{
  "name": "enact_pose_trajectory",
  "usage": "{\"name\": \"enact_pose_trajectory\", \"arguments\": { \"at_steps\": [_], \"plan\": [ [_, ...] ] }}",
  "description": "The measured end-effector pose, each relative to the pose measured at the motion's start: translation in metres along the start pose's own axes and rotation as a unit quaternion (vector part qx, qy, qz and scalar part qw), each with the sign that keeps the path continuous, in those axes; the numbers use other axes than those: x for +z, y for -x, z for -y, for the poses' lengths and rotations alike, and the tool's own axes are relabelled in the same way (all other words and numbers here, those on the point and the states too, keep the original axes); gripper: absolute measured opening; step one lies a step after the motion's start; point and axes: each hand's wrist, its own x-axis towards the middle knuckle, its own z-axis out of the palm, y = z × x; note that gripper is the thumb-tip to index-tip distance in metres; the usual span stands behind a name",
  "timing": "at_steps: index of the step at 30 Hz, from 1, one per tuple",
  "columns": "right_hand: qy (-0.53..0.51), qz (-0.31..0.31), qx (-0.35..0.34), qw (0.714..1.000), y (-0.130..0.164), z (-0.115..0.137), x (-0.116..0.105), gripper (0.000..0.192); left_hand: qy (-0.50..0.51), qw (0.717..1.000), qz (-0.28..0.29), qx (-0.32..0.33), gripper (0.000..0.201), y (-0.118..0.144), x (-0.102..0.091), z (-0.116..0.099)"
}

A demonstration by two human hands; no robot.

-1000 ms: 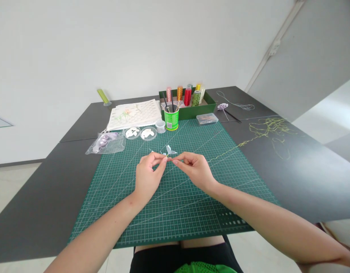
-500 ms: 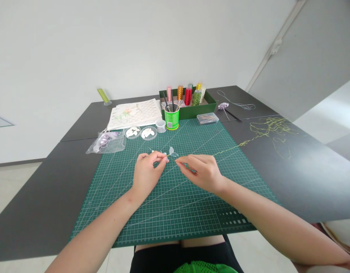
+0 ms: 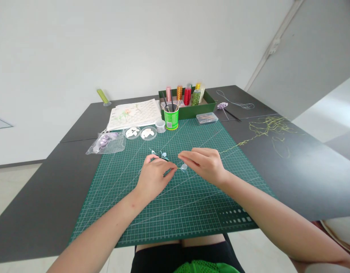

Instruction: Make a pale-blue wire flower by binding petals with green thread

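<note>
A: What do the hands hold?

B: The left hand [image 3: 153,178] pinches a thin wire stem with tiny pale petals [image 3: 163,155], just above the green mat [image 3: 175,204]. The right hand [image 3: 205,163] has its fingers closed on one more little petal [image 3: 184,167], right beside the left fingertips.

A: How should it go?

B: I think slow is best. Keep the pinch firm but soft, so the petals do not bend. Keep the yellow thread [image 3: 237,145] pulled snug, not loose, and hold the work low over the mat.

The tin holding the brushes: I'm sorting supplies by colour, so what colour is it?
Bright green, seen in the head view: the tin.
</note>
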Motion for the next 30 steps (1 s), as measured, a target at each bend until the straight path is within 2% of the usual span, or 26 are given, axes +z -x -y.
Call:
{"name": "enact_pose_trajectory", "arguments": {
  "at_steps": [10, 15, 18, 22, 26, 30],
  "plan": [
    [-0.028, 0.026, 0.084, 0.996, 0.006, -0.011, 0.006, 0.017, 0.006, 0.999, -0.023, 0.048, 0.013, 0.002, 0.003, -0.005],
    [-0.057, 0.056, 0.155, 0.985, 0.007, -0.017, 0.009, 0.014, 0.014, 0.997, -0.044, 0.066, 0.011, 0.002, 0.001, -0.005],
    [-0.093, 0.095, 0.233, 0.963, 0.006, -0.021, 0.013, 0.013, 0.026, 0.995, -0.064, 0.071, 0.01, 0.002, 0.0, -0.005],
    [-0.155, 0.155, 0.33, 0.918, 0.003, -0.025, 0.019, 0.016, 0.043, 0.992, -0.104, 0.064, 0.011, 0.004, -0.001, -0.004],
    [-0.197, 0.188, 0.36, 0.892, 0.003, -0.022, 0.024, 0.017, 0.062, 0.99, -0.125, 0.031, 0.008, 0.003, -0.003, -0.003],
    [-0.208, 0.202, 0.362, 0.886, 0.004, -0.017, 0.024, 0.019, 0.073, 0.989, -0.129, -0.024, 0.007, 0.002, -0.006, -0.001]
  ]
}}
